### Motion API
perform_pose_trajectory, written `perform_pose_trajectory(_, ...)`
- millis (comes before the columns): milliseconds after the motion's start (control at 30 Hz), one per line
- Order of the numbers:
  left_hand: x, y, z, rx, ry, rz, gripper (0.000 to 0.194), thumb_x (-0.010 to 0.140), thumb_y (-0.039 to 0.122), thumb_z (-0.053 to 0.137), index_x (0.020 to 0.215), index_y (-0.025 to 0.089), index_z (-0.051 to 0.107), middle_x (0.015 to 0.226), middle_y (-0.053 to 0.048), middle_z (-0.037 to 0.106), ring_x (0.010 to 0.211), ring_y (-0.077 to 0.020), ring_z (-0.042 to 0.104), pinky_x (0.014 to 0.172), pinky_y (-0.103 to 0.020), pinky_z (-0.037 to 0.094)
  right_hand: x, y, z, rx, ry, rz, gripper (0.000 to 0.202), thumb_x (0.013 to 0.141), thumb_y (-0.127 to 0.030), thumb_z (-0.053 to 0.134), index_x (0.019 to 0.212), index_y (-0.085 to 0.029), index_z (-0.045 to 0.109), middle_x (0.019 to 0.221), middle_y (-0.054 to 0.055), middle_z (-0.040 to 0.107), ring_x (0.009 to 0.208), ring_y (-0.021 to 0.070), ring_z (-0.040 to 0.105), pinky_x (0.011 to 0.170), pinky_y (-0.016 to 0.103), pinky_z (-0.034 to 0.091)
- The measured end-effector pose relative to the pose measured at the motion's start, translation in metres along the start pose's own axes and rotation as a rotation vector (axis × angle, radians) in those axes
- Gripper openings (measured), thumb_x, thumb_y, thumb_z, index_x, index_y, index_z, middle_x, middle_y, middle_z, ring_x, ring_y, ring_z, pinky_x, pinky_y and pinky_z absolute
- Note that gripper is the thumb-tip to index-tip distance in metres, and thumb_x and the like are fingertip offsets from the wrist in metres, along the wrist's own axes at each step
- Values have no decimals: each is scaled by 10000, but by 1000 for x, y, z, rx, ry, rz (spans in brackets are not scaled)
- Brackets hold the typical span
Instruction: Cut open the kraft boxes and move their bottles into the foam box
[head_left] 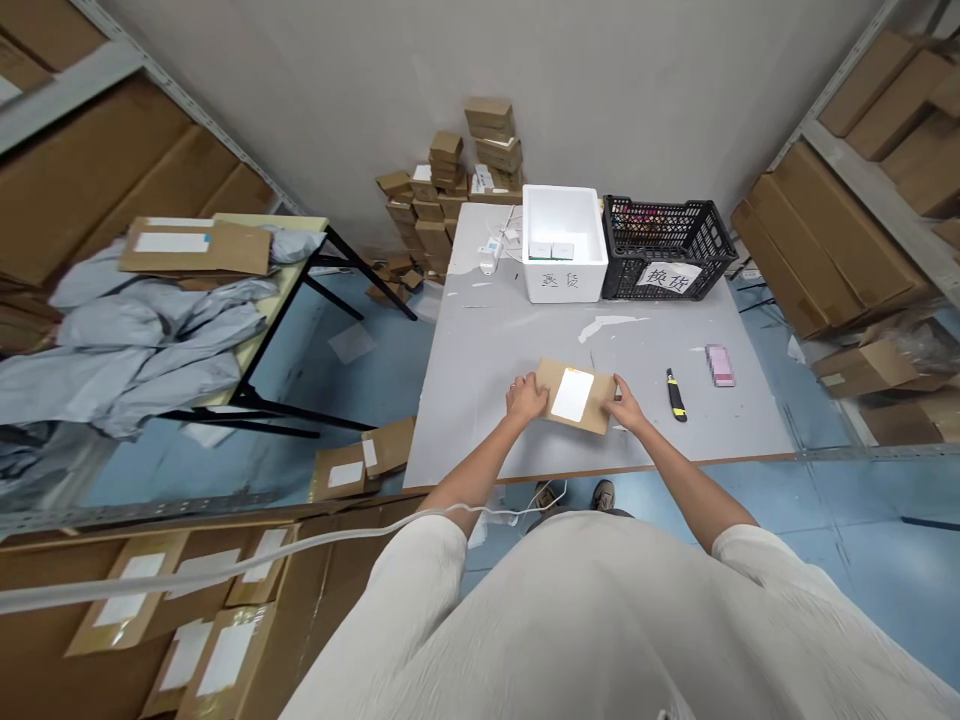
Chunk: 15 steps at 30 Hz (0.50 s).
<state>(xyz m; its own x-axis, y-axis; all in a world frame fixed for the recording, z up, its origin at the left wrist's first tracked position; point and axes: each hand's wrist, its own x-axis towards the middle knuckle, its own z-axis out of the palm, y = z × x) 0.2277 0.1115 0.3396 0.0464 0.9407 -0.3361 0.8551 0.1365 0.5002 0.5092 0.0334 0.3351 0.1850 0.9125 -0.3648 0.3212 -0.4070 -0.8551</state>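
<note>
1. Gray wall at the back [637, 90], blue floor [352, 310], kind of a cramped packing-room look. Far left there's a side table [251, 345] piled with gray poly mailers [150, 325], with a flat cardboard carton [196, 247] on top.
2. Next over, a bunch of small brown boxes [433, 212] stacked by the wall, just behind the gray-topped worktable [465, 400].
3. Left hand [528, 397] has the left short end of a labeled cardboard package [574, 396], fingers closed on it.
4. That package sits near the table's front edge, right between the hands, white label up. Long axis runs hand to hand, left end angled a bit farther from the body. Neither hand's really nearer, they've got one end each.
5. Behind it is the white foam box [564, 281] with small white cartons [551, 251] inside.
6. Right hand [626, 404] is pinching the other short end, thumb and fingers on it.
7. Black plastic crate [624, 272] touches or nearly touches the foam box. Closer in, a black-and-yellow utility knife [676, 397] lies right of the right hand, then some pink pixelated item [720, 366], can't tell what.
</note>
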Motion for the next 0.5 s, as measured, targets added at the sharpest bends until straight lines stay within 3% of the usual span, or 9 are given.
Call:
perform_pose_trajectory(100,-8,-17,-7,-42,-17,-47,537,980,458,589,1453,205,582,1479,-220,612,1386,-408,604,1142,-505,480,2,-6,11,-28,-60,-37,1064,757,-365,747,1748,-335,361,1699,108,528,1371,333,637,1170,546,555)
perform_pose_trajectory(200,-14,-26,-12,-121,-49,-69,551,949,412,632,1459,217,558,1451,-194,671,1314,-374,675,1054,-460,543,3,-10,20,-34,-42,-60,1067,744,-343,758,1743,-315,384,1672,118,561,1359,318,644,1180,539,542)
perform_pose_trajectory(367,-22,-25,-17,-205,-64,-92,816,897,393,688,1643,269,382,1461,-137,718,1313,-349,702,1021,-427,552,1,-11,24,-44,-7,-72,1095,754,-362,753,1767,-317,340,1632,124,595,1350,310,658,1166,532,556)
perform_pose_trajectory(500,-26,-17,-20,-203,-54,-67,856,934,449,657,1706,281,328,1479,-141,698,1304,-344,707,1028,-430,556,0,-16,15,-42,21,-99,1107,789,-405,728,1793,-364,264,1643,106,577,1406,320,638,1166,529,564)
